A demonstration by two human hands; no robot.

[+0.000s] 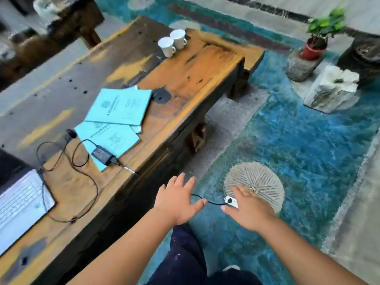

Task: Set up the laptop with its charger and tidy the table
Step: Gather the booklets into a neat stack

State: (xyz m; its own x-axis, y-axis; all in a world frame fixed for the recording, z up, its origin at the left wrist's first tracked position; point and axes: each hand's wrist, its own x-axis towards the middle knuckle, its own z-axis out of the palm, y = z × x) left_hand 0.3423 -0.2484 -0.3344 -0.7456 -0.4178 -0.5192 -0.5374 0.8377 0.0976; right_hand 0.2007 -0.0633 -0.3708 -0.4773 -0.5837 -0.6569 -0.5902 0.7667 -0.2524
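Note:
An open laptop (20, 200) sits at the table's near left corner. Its thin black cable (90, 182) loops across the wooden table (185, 79) to the black charger brick (101, 154), which lies on a light blue booklet (113, 138). From the brick a cord runs off the table edge and down to a white socket block (231, 200) on the floor, with a black plug in it. My left hand (178, 200) hovers with fingers spread just left of the cord. My right hand (248, 210) is spread flat beside and partly over the socket block, gripping nothing.
More blue booklets (121, 105) lie stacked askew mid-table. Two white cups (172, 43) stand at the far end. On the blue rug (308, 151) are a round ribbed cushion (261, 179), pale stone blocks (331, 89) and a potted plant (316, 44).

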